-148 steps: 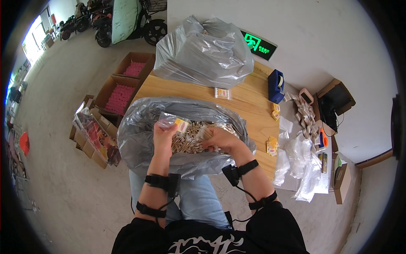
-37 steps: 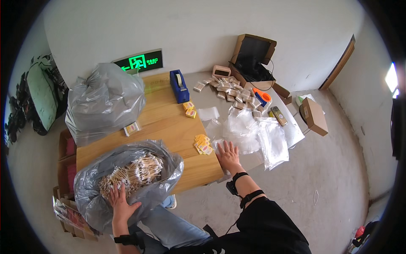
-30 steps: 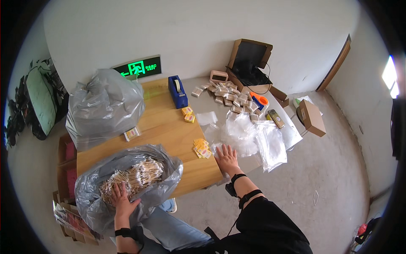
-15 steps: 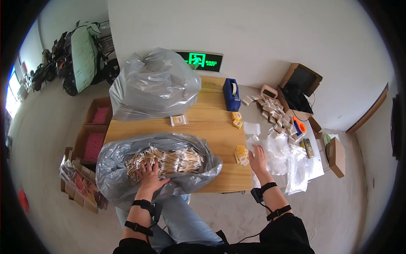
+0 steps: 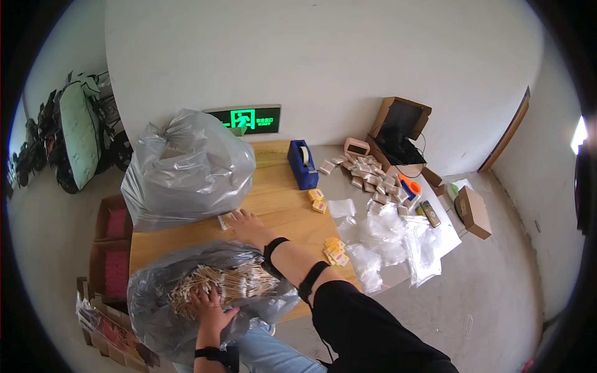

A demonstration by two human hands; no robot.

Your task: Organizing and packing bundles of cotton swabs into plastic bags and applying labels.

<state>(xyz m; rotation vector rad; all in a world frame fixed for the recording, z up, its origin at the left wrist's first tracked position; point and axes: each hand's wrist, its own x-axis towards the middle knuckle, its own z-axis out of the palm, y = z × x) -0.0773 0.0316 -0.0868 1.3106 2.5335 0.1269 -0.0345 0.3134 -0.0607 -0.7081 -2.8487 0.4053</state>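
Upper left of the frame: a bulging grey bag (image 5: 193,177) stood on the wooden desk (image 5: 273,193), walling off the far side. Blue tape dispenser (image 5: 303,165) upper centre; small yellow boxes (image 5: 318,200) and a spread of yellow cards (image 5: 336,252) down the desk's right side. Clear plastic bags (image 5: 382,239) lay right of centre.

Lower left: cotton swabs (image 5: 249,280) heaped in an open grey bag (image 5: 149,292). Left grip (image 5: 211,312) rested on the heap, fingers and thumb spread wide. Right grip (image 5: 250,229) lay at a small packet (image 5: 226,219) beside the bulging bag, fingers extended and partly covering it; whether they pinched it could not be told.

The open bag's mass covered the desk's near left edge. Right forearm (image 5: 292,258) crossed above its right rim. Bare wood ran from the packet toward the dispenser.
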